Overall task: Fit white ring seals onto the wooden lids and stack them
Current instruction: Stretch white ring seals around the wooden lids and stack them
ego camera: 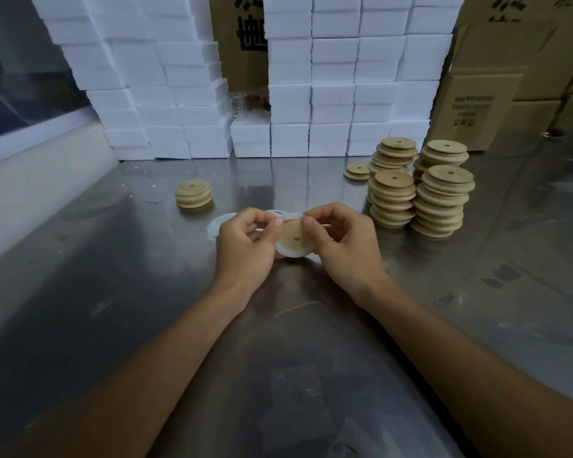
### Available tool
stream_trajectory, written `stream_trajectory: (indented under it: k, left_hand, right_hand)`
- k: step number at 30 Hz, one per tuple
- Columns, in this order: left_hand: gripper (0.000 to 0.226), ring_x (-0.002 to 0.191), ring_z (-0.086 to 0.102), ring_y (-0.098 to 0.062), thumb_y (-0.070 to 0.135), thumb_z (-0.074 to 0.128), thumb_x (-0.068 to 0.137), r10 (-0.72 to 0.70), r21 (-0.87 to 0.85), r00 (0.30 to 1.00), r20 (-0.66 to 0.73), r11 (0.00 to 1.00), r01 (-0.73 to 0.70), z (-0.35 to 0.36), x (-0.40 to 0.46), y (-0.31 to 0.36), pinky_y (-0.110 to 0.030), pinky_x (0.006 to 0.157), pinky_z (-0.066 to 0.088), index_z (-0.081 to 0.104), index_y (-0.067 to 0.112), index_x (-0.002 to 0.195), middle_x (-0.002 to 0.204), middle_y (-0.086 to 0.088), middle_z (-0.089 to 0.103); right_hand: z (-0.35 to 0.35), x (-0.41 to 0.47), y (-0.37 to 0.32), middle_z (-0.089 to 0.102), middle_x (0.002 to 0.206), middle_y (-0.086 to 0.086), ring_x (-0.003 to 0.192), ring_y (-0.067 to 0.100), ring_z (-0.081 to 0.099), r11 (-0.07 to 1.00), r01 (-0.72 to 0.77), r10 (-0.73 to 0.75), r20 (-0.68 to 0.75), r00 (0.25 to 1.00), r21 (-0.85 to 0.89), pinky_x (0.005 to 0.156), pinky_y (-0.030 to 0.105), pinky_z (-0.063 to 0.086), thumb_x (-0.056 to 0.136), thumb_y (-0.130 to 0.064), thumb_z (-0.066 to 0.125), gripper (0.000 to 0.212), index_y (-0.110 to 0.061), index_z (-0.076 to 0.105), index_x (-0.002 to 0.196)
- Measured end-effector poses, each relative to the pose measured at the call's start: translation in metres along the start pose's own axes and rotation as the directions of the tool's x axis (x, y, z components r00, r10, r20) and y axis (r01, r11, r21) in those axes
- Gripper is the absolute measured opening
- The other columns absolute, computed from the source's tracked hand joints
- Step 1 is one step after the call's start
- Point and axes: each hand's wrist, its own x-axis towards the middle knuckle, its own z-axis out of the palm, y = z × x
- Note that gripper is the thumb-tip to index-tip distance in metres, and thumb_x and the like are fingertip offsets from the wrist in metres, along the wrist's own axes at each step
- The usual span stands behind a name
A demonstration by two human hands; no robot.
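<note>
A round wooden lid (293, 238) with a small centre hole is held tilted above the steel table, between both hands. A white ring seal (290, 254) wraps its lower edge. My left hand (245, 246) pinches the seal and lid at the upper left. My right hand (341, 246) pinches them at the upper right, thumb on the lid's face. Loose white ring seals (217, 226) lie on the table just behind my left hand. A short stack of lids (193, 193) stands further back left.
Several tall stacks of wooden lids (420, 193) stand at the right, with a low pile (357, 171) beside them. White foam boxes (311, 94) wall off the back, cardboard cartons (510, 77) at the back right. The steel table (278, 358) stretches toward me.
</note>
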Motion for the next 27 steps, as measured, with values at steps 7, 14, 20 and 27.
stream_trajectory:
  k: [7,14,20,27]
  left_hand:
    - [0.019,0.080,0.074,-0.026,0.005,0.070,0.088,-0.132,-0.057,0.991,-0.001,0.990,0.131,0.000,0.000,0.003,-0.046,0.074,0.062,0.067,0.014,0.072,0.080,-0.008,0.075]
    - [0.019,0.080,0.073,-0.032,0.004,0.070,0.087,-0.202,-0.113,0.979,-0.002,0.973,0.201,0.000,-0.001,0.009,-0.051,0.078,0.060,0.066,0.011,0.070,0.073,-0.008,0.074]
    - [0.020,0.084,0.072,-0.033,0.004,0.068,0.087,-0.165,-0.080,0.986,0.039,0.983,0.168,-0.003,0.000,0.007,-0.053,0.081,0.059,0.062,0.013,0.070,0.083,-0.016,0.073]
    - [0.018,0.079,0.066,-0.005,0.022,0.067,0.081,0.133,0.166,0.982,0.137,0.974,-0.156,0.000,-0.006,0.007,-0.016,0.067,0.050,0.059,0.026,0.097,0.084,0.009,0.071]
  right_hand:
    - [-0.008,0.004,0.000,0.074,0.081,0.008,0.072,0.014,0.071,0.993,-0.109,0.108,0.027,0.994,0.048,0.067,0.028,0.058,0.089,-0.005,0.069,0.008,-0.008,0.067,0.082]
    - [-0.010,0.004,-0.002,0.074,0.077,0.014,0.064,0.013,0.071,0.980,-0.137,0.134,0.029,0.991,0.142,0.056,0.018,0.053,0.087,-0.001,0.069,0.006,0.005,0.068,0.085]
    - [-0.016,0.005,-0.002,0.074,0.083,0.016,0.070,0.016,0.072,0.983,-0.123,0.109,0.113,0.988,0.134,0.060,0.021,0.055,0.089,-0.002,0.068,0.011,0.008,0.067,0.092]
    - [-0.011,-0.002,-0.005,0.074,0.086,0.008,0.079,0.019,0.072,0.997,0.054,-0.050,0.093,0.994,-0.046,0.074,0.038,0.061,0.088,-0.004,0.069,0.003,-0.002,0.071,0.090]
